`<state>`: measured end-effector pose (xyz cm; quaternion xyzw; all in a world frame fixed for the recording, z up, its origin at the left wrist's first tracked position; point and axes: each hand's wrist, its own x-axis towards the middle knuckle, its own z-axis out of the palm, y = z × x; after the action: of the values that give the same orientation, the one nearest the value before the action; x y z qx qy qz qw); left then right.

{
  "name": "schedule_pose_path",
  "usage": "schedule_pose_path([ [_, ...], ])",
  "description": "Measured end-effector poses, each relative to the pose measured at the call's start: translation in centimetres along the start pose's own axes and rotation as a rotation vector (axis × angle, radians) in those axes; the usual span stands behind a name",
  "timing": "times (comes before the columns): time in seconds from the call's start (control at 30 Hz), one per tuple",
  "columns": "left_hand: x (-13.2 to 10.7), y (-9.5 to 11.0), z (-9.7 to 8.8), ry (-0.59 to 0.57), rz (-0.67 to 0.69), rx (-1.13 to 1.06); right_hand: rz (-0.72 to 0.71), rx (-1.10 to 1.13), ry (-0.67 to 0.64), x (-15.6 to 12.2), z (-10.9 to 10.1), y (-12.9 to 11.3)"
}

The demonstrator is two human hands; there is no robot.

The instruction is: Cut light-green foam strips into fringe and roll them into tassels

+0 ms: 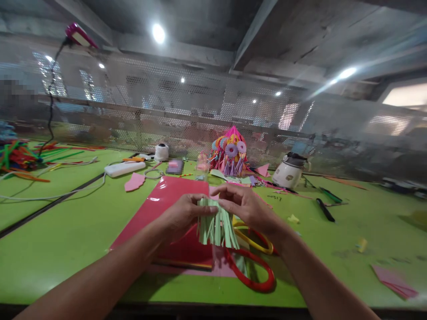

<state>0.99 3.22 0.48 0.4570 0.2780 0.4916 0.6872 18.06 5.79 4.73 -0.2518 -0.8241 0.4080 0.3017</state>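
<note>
A pale green paper fringe (217, 229), cut into thin strips along its lower side, hangs between my hands. My left hand (185, 215) pinches its upper left part, thumb across the front. At the upper right edge, my right hand (245, 205) has thumb and fingertips closed on the paper. Below the fringe lies a red folder or sheet (150, 226) with a glossy surface. Scissors with red handles (255, 284) and another pair with yellow handles (258, 244) rest just right of it, their blades partly hidden.
Colourful tasselled paper crafts (231, 151) stand at the back centre, beside a white kettle (288, 171). A white power strip (125, 169) and cable lie left. A black-handled tool (325, 210), paper scraps and folded pink paper (393, 282) are on the right. Perforated mesh (187, 111) rises behind the green table (60, 253).
</note>
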Motion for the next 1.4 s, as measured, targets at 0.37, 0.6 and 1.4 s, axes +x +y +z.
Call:
schedule_pose_path([
  [0.37, -0.1, 0.5, -0.1, 0.064, -0.035, -0.054, 0.118, 0.100, 0.020, 0.5, -0.9, 1.2],
  [0.6, 0.3, 0.2, -0.5, 0.156, -0.064, -0.030, 0.094, 0.068, 0.004, 0.6, -0.9, 1.9],
  [1.4, 1.9, 3.3, -6.7, 0.468, 0.196, -0.050, 0.235, -0.560, -0.143, -0.4, -1.5, 3.0],
])
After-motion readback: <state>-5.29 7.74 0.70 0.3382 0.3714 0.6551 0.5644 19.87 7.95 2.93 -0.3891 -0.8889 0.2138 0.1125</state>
